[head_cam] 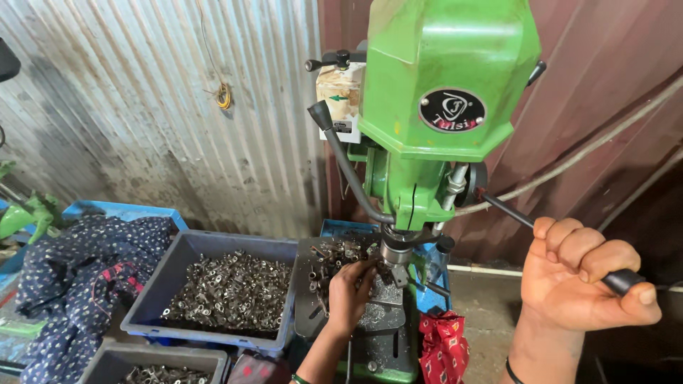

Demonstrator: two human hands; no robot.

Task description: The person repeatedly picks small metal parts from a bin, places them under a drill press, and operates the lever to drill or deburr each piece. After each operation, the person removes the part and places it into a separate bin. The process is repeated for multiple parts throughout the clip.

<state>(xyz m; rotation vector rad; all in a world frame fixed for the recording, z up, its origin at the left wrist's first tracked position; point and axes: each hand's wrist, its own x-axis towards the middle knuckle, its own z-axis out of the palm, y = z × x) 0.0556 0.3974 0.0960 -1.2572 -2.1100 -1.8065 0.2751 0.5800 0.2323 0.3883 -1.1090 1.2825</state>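
Note:
A green drill press point(445, 92) stands in front of me, its chuck point(393, 254) just above the work table point(384, 334). My right hand point(583, 281) is closed around the black grip of the feed lever point(509, 211) at the right. My left hand point(351, 295) rests on the work table beside the chuck, fingers on small metal parts point(334, 259) piled there. Whether it holds one piece is hidden by the fingers.
A grey-blue crate point(160, 295) full of small metal parts sits left of the machine, with a second crate point(107, 359) below it. Dark patterned cloth point(78, 284) lies at far left. A red cloth point(445, 352) hangs by the machine base. Corrugated sheet wall behind.

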